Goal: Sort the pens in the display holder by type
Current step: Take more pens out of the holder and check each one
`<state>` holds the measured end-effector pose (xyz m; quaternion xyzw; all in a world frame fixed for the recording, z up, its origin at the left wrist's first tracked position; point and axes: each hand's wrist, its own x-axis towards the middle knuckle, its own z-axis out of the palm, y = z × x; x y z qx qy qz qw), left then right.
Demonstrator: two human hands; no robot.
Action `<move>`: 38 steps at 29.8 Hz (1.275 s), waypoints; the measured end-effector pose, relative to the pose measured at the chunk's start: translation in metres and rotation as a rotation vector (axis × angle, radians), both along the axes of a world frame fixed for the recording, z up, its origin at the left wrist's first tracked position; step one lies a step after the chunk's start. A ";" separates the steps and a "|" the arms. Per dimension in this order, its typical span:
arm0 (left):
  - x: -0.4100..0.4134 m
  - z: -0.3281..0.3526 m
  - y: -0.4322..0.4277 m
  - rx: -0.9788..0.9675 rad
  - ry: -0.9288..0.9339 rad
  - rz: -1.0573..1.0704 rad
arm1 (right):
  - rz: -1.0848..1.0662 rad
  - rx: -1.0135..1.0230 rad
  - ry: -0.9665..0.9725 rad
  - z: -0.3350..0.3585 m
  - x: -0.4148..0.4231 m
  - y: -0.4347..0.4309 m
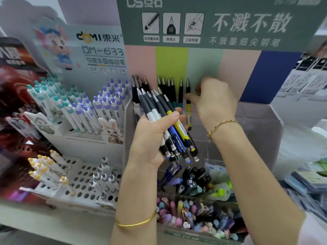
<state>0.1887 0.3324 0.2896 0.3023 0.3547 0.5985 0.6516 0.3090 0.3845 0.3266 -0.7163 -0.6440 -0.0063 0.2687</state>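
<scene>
Nearest me, a thin gold bangle (136, 221) circled the left wrist. Above it the left hand (154, 137) was clenched round a fanned bundle of dark-gripped click pens (164, 121) with white, blue and yellow barrels, tips up. The right hand (214, 103) reached into the clear acrylic display holder (261, 124), its fingertips (190, 99) at a standing yellow-and-black pen (188, 106). Blur kept me from telling whether that pen was pinched or only touched. To its left stood teal-barrelled pens (174, 98) and, further left, a clump of white-barrelled pens (136, 103). I judged the step to be seating yellow pens in a place of their own. To do it well, the pen needed to be set upright, apart from the teal row. The bundle's yellow-barrelled pen (178, 127) should then be drawn out singly, the left grip kept firm so the others would not slip.
</scene>
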 end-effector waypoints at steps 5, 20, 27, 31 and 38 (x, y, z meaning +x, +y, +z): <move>0.006 -0.002 0.002 0.067 0.081 0.032 | 0.366 0.080 0.395 0.010 0.001 -0.024; 0.011 -0.010 -0.002 0.110 0.162 -0.026 | 0.473 -0.193 0.251 0.010 -0.001 -0.025; 0.007 -0.009 0.000 0.110 0.176 0.035 | 0.531 -0.127 0.168 0.012 -0.003 -0.031; 0.001 -0.010 0.002 0.075 0.133 -0.026 | 0.422 0.014 0.434 0.009 0.001 -0.017; -0.002 -0.006 -0.002 0.025 0.018 -0.041 | 0.162 0.465 0.307 0.014 0.011 -0.008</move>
